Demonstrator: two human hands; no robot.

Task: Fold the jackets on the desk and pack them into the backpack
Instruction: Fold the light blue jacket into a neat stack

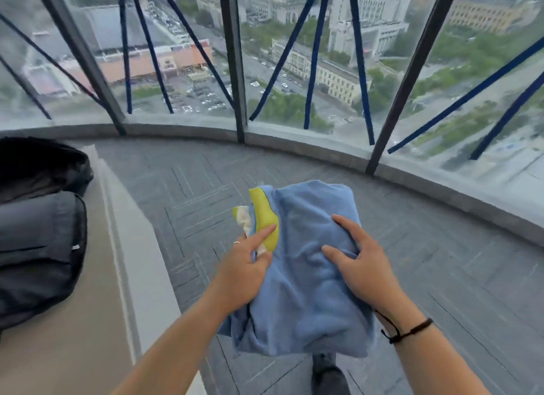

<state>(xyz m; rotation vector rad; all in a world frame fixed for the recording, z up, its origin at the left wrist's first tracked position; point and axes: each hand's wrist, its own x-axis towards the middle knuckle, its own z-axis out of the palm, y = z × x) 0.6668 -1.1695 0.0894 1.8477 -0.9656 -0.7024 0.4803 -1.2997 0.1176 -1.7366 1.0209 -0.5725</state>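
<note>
Nearest, held in the air over the grey carpet floor (441, 262) and clear of the table (73, 321): a folded blue jacket (306, 291) with a yellow-green collar (265, 218), gripped by both hands. Left hand (244, 274) clutching the bundle's left edge with the forefinger stretched along the collar; right hand (362, 265) clamped over its upper right side, fingers dug into the cloth, a dark cord (409, 331) at that wrist. Farther left, lying at the table's far right edge, a black backpack (41, 244); beyond, tall windows (294, 56) over a city.
</note>
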